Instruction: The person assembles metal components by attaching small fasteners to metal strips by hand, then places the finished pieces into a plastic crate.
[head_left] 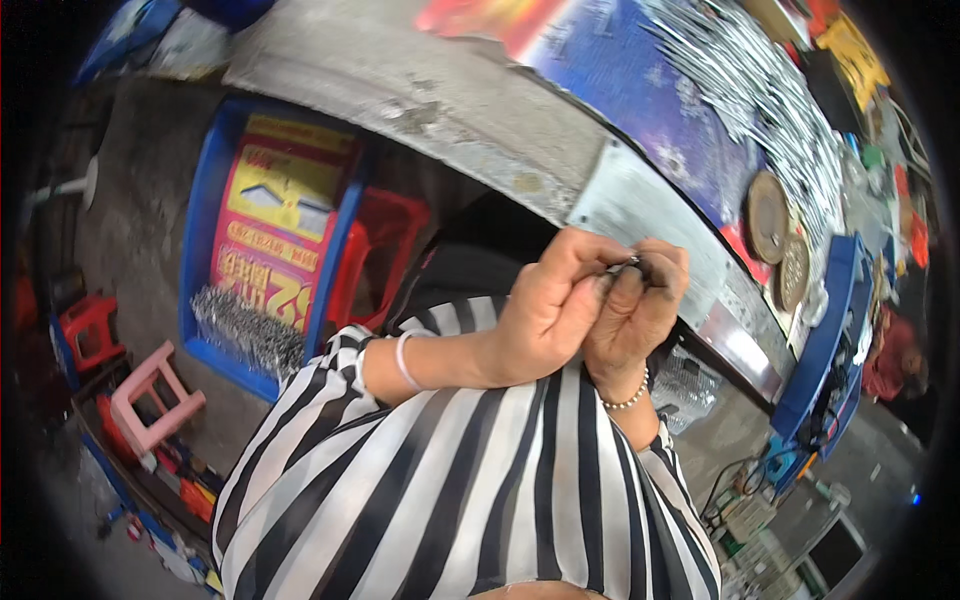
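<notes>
My left hand (545,310) and my right hand (632,320) meet in front of my chest, near the bench edge. Thumb and fingers of both are pinched together at the tips. Between them shows a tiny shiny piece (632,262), mostly covered by the fingers, so its kind cannot be made out. Dark smudges mark the fingertips. Just beyond the hands lies a bare metal plate (640,205) on the bench.
A heap of thin metal rods (760,90) covers the blue sheet on the bench (400,85). Round brown dishes (768,215) stand near a blue bin (825,330). At left, a blue tray (190,270) holds small metal parts (245,330); red and pink stools (160,400) stand around.
</notes>
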